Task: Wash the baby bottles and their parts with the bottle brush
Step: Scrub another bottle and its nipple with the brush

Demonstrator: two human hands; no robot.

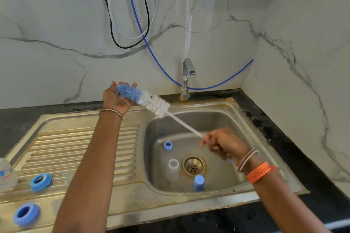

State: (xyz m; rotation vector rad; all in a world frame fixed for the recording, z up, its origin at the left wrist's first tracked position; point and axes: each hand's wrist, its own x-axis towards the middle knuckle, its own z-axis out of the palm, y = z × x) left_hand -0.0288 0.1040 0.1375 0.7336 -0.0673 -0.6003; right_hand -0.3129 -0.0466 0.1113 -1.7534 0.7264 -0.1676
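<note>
A long bottle brush (151, 103) with blue and white bristles slants over the sink. My left hand (115, 98) cups the blue bristle tip, fingers curled round it. My right hand (223, 143) grips the thin wire handle lower right. In the sink basin (217, 119) lie a clear baby bottle (172, 169), a blue cap (198, 182) and a small blue ring (168, 145). On the draining board (75, 143) rest two blue collar rings (40, 181) (26, 213) and a clear bottle (5, 174) at the left edge.
A chrome tap (186, 77) stands behind the basin, no water running. A drain (193, 165) sits mid-basin. Black, white and blue hoses (144, 38) hang on the marble wall. Dark countertop (284, 134) borders the sink on the right.
</note>
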